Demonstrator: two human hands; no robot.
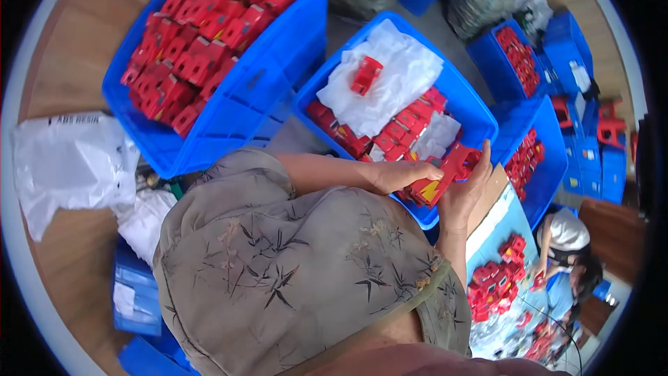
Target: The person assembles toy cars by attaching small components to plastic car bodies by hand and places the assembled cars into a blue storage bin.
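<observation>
Both my hands are at the near right corner of a blue plastic bin [475,109], closed on a red plastic part [456,165]. It has cut-out openings and a yellow triangular patch. My left hand [409,175] grips its left end, thumb on top. On the right side, my right hand [467,191] supports it with upright fingers. Whether it is one part or two stacked ones, I cannot tell. Inside the bin, rows of similar red parts [403,132] lie partly under a crumpled white sheet [400,49]. A single red part [366,75] rests on that sheet.
A larger blue bin [209,141], heaped with red parts, stands at left. More blue bins [546,160] are at right. A light-blue table [497,226] carries red parts, and a co-worker [567,237] sits beside it. A white plastic bag [73,160] lies at far left.
</observation>
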